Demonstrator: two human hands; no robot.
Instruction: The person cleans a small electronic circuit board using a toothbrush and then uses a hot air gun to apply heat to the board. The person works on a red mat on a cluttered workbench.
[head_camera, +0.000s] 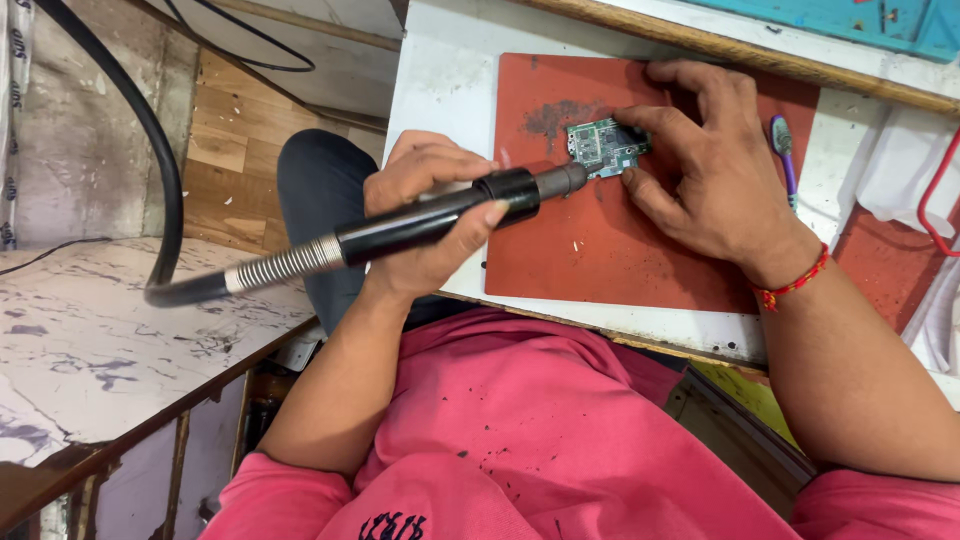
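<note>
My left hand grips a black hot-air wand with a metal nozzle that points at a small green circuit board. A coiled spring sleeve and black hose trail off the wand to the left. The board lies on a red work mat. My right hand rests on the mat and pins the board with its fingertips at the board's right edge. A red thread band sits on my right wrist.
The mat lies on a white bench with a wooden strip behind it. A purple-handled tool lies right of my hand. A white cloth and red cable sit at far right. A marble-patterned counter stands left.
</note>
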